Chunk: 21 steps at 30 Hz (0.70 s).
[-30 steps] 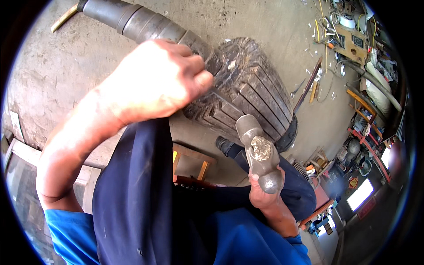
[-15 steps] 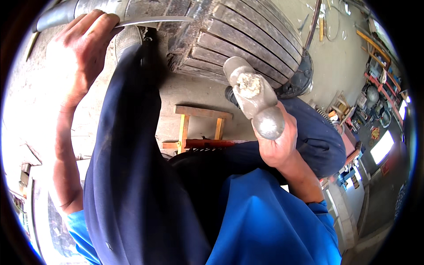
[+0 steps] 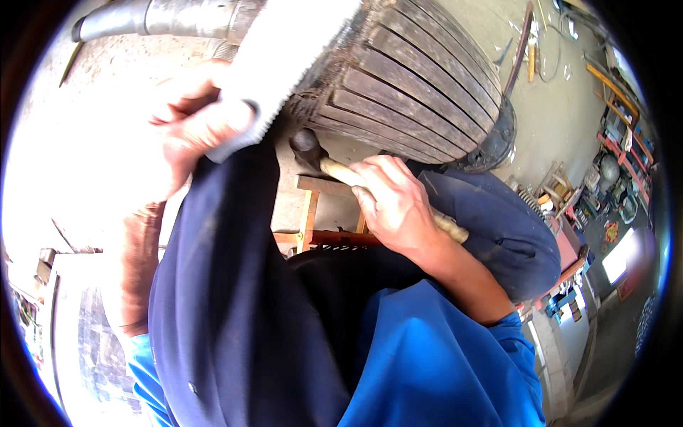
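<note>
From the head view, your right hand (image 3: 395,206) is clamped around the wooden handle of a hammer (image 3: 334,171), whose metal head sits just left of your knuckles, under the big ribbed tyre (image 3: 420,85). Your left hand (image 3: 196,128) presses its curled fingers against the tyre's bright sidewall edge, with a small wooden stool (image 3: 313,206) beneath the hammer.

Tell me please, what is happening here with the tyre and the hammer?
A person is working on a large ribbed tyre in a workshop. The right hand grips the wooden handle of a hammer, and the hammer's metal head is down at the lower edge of the tyre. The left hand rests against the tyre's pale, overexposed side. A small wooden stool stands beneath, and a grey pipe lies on the concrete floor behind.
</note>
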Tool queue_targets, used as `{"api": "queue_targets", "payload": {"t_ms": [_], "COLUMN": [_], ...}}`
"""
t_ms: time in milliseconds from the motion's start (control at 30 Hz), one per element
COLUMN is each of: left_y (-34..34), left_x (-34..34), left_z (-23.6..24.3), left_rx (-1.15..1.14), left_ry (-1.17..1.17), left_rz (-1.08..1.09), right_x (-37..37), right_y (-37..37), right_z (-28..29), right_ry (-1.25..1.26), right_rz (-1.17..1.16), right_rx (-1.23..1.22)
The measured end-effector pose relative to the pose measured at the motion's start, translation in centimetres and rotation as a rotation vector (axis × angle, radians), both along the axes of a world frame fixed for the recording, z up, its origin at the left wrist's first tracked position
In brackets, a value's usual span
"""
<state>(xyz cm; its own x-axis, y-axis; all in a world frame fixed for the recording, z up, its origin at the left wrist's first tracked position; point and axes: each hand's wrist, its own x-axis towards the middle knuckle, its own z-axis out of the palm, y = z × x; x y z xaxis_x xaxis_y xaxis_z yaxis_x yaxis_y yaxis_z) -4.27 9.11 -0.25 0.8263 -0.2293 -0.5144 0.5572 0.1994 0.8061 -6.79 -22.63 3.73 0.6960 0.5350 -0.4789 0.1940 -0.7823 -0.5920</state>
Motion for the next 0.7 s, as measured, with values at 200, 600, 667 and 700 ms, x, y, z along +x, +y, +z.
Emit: {"api": "queue_targets", "payload": {"t_ms": [200,600,667,700], "left_y": [-3.6,1.6,2.0,2.0], "left_x": [0.0,1.2,1.3,1.4], "left_z": [-1.2,-6.7,-7.7,-7.7], "left_rx": [-0.498,0.765,0.743,0.836], "left_ry": [-0.057,-0.687,-0.647,-0.681], "left_rz": [0.013,0.171,0.199,0.177], "right_x": [1.8,7.2,8.0,8.3], "right_y": [6.5,-6.2,-7.3,-7.5], "right_z": [2.1,4.8,5.5,5.7], "right_ry": [0.278,-0.499,-0.557,-0.586], "right_rz": [-0.440,0.226,0.310,0.352], "right_rx": [0.593,-0.150,-0.166,-0.172]}}
